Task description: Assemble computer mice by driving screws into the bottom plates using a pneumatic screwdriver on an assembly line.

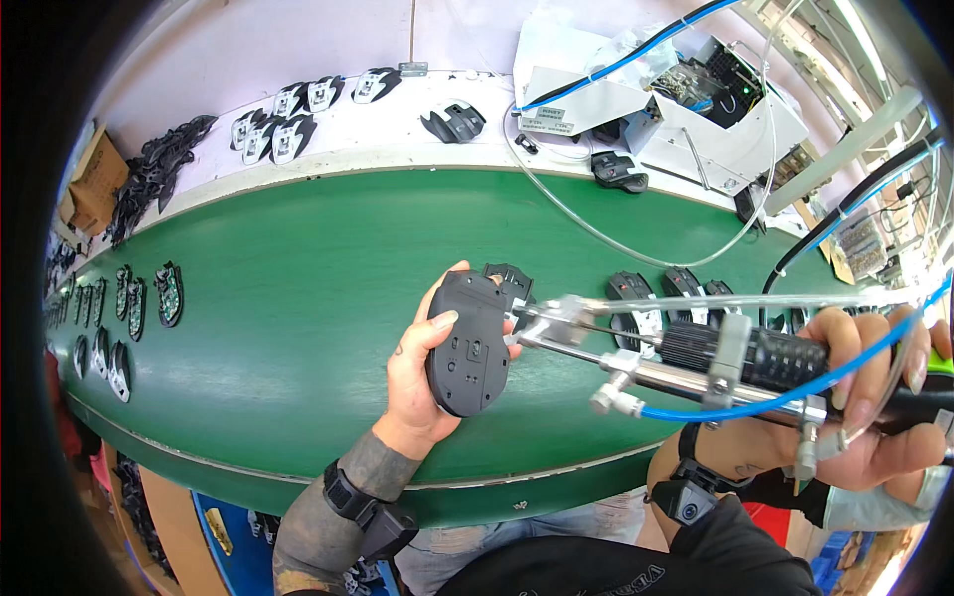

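My left hand [409, 372] is closed around a black computer mouse [467, 348], its underside with small screw holes facing up. Beyond that base, a dark ribbed part [510, 283] sticks out at the upper right. From the right, my right hand [865, 397] grips a power screwdriver [706, 348] with a black ribbed body, a metal side tube and hoses. Its nozzle [537, 320] reaches the mouse's right edge, near my left fingertips; whether the bit touches a screw I cannot tell.
Several mouse parts [631, 298] lie behind the screwdriver on the green belt [278, 298]. At left are circuit-board pieces [169, 295] and white-black shells [118, 371]. More shells [292, 137] stand on the white ledge, beside a screw-feeding machine [696, 129]. A clear hose [636, 243] loops over the belt.
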Action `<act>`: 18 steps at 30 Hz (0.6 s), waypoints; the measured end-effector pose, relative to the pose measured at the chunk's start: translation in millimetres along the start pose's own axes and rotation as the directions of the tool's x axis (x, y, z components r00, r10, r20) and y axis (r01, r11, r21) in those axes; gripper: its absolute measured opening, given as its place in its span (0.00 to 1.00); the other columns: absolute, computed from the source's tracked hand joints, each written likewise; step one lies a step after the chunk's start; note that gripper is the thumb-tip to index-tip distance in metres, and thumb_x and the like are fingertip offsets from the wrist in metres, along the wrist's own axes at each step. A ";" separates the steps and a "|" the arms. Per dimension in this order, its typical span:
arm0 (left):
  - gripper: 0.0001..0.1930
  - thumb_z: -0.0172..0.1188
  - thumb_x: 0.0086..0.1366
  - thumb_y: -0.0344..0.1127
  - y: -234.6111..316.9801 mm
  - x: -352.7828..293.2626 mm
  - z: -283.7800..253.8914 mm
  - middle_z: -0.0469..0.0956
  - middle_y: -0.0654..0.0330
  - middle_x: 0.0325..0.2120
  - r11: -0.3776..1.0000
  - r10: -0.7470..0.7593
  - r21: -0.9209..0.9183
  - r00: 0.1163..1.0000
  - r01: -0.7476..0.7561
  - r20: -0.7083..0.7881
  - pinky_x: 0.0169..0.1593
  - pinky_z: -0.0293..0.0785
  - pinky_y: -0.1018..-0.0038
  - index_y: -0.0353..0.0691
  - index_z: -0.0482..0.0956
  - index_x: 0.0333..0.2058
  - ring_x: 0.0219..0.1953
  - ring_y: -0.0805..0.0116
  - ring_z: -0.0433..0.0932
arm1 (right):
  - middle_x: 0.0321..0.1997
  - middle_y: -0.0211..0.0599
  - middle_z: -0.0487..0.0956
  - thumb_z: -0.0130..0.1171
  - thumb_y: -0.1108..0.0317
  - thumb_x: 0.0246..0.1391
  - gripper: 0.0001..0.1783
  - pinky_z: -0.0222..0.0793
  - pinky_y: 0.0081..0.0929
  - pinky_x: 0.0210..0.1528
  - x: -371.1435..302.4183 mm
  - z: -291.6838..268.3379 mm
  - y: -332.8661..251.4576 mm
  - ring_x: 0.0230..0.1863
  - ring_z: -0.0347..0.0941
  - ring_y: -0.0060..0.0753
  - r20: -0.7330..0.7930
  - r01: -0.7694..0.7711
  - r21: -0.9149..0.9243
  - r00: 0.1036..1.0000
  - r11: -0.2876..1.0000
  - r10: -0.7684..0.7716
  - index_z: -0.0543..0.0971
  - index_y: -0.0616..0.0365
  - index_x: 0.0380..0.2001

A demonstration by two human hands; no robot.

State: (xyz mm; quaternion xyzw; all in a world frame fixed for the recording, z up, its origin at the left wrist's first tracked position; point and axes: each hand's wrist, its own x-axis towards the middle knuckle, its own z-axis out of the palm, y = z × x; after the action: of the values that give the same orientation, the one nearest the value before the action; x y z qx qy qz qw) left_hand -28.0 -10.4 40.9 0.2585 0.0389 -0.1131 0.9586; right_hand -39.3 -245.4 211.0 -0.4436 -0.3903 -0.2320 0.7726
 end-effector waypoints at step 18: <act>0.38 0.53 0.57 0.40 0.1 -10.5 6.8 0.63 0.46 0.58 0.999 -0.034 -0.018 0.984 0.038 0.177 0.49 0.78 0.55 0.39 0.52 0.66 0.47 0.54 0.75 | 0.37 0.28 0.71 0.66 0.51 0.53 0.36 0.68 0.26 0.29 -6.8 8.6 13.0 0.20 0.69 0.20 -0.043 0.010 -0.030 0.999 0.999 -0.011 0.62 0.53 0.58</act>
State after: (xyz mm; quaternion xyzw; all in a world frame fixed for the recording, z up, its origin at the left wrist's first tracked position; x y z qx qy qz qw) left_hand -38.1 -11.7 48.2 0.2367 -0.0406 -0.1526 0.9587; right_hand -37.6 -231.4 201.5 -0.4480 -0.3723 -0.2516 0.7729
